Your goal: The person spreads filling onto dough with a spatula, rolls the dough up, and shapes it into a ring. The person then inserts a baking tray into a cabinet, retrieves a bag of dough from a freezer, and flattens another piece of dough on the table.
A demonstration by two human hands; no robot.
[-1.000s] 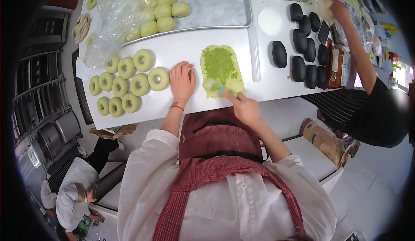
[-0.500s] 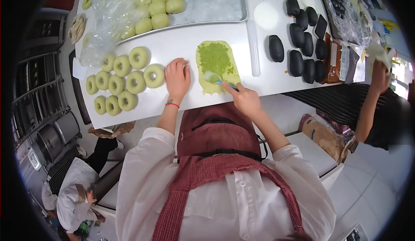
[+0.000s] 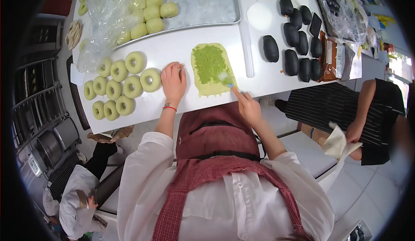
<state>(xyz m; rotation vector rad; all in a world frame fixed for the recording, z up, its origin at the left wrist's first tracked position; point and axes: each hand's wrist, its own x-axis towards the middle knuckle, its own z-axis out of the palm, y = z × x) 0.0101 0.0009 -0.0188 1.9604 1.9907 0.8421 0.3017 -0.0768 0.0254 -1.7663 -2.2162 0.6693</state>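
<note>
A flat sheet of pale green dough (image 3: 211,89) lies on the table in front of me, its lower edge ragged. Chunky green filling (image 3: 209,64) covers most of its upper and middle part. My right hand (image 3: 249,108) grips the handle of a spoon (image 3: 224,77), whose bowl rests at the lower right side of the filling. To the left of the dough, my left hand (image 3: 173,83) lies flat on the table, fingers stretched out and holding nothing. Its fingertips are close to a ring of green dough (image 3: 158,80).
Several more dough rings (image 3: 113,89) lie at left. Behind are a metal tray (image 3: 199,7) with green dough balls (image 3: 154,12) and plastic film (image 3: 101,20). A clear rolling pin (image 3: 247,53) and black dough pieces (image 3: 291,62) lie right. A co-worker (image 3: 328,107) stands right, holding a cloth.
The spoon has moved right across the dough, and the filling reaches farther along the right side. My left hand stays flat. The co-worker's hand with the cloth has come down from the table's right end.
</note>
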